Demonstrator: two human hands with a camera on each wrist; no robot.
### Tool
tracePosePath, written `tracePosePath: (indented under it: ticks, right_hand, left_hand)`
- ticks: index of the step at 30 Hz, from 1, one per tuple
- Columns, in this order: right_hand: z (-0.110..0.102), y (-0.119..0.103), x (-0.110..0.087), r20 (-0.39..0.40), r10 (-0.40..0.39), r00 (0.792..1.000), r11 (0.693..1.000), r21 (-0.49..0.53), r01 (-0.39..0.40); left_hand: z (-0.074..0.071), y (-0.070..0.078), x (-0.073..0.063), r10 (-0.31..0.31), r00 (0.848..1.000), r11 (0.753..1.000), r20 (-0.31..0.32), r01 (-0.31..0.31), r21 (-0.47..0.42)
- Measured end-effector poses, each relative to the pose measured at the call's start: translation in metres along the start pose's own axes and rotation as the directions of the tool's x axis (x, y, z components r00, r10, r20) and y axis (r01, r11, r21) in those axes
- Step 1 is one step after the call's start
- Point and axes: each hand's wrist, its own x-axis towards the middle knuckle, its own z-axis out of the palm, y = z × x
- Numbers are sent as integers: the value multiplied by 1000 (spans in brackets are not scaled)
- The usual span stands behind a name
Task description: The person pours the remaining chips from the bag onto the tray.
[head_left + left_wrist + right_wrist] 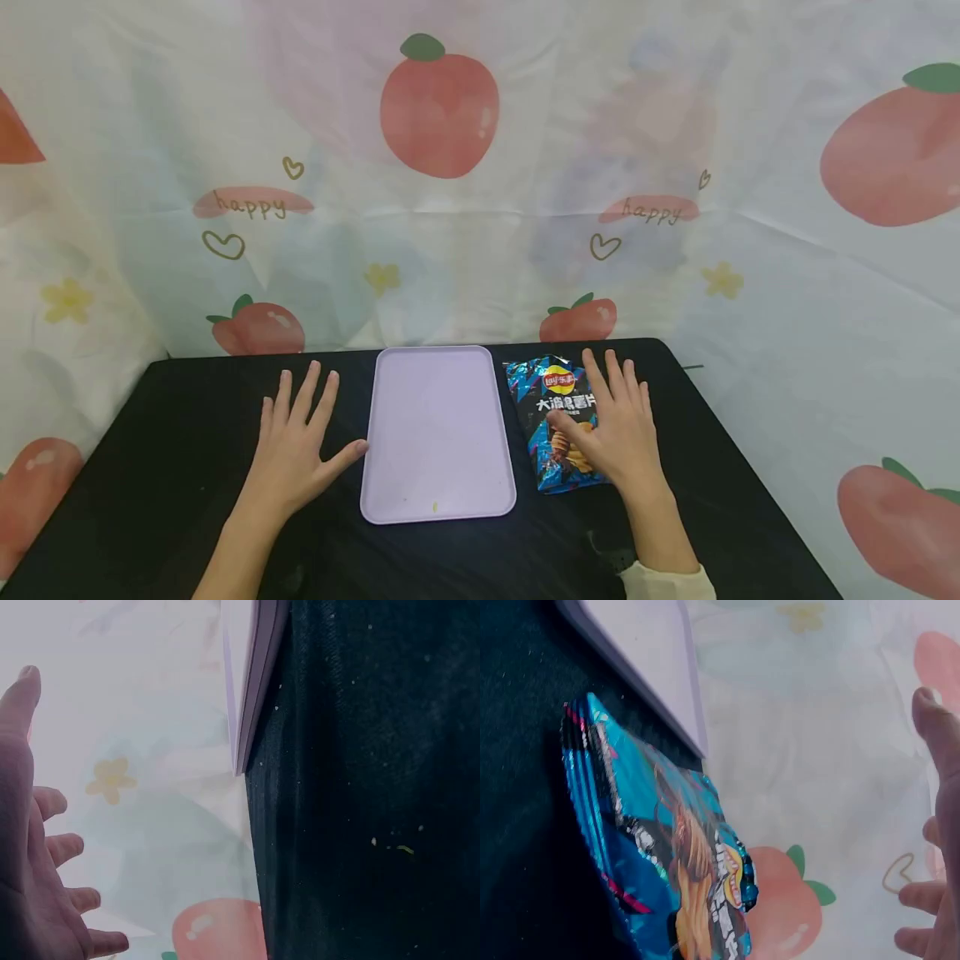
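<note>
A blue and black bag of potato chips (555,442) lies on the black table, right of a pale purple tray (438,433). My right hand (618,429) hovers over the bag's right side with fingers spread, hiding part of it. In the right wrist view a gap shows between that hand (937,825) and the chip bag (682,855). To the left of the tray, my left hand (292,454) has its fingers spread and holds nothing. Its thumb tip overlaps the tray's left rim in the head view. The left wrist view shows the left hand (45,847) raised above the table.
Behind the black table (187,433) hangs a pale cloth backdrop (487,258) printed with fruit, hearts and flowers. A small yellow crumb (434,507) lies on the tray near its front edge. Several crumbs dot the tablecloth (360,750) in the left wrist view.
</note>
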Motion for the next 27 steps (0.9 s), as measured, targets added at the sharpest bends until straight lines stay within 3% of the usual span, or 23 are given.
tracePosePath:
  ticks: [5,10,17,21,27]
  right_hand:
    - [6,8,2,38,72,997,997,0,-72]
    - [6,19,-1,102,182,978,983,-9,-182]
    - [6,31,-5,215,239,947,971,-38,-236]
    - [10,36,-6,275,283,919,958,-46,-281]
    - [18,44,-9,339,344,876,934,-26,-357]
  left_hand:
    - [3,-1,-1,-15,998,1000,59,15,-8]
    - [8,4,-1,-6,990,1000,139,6,-2]
    - [16,12,-4,-15,964,1000,265,21,-23]
    - [20,14,-9,-31,924,995,381,67,-80]
    - [17,15,-12,-79,821,976,565,180,-125]
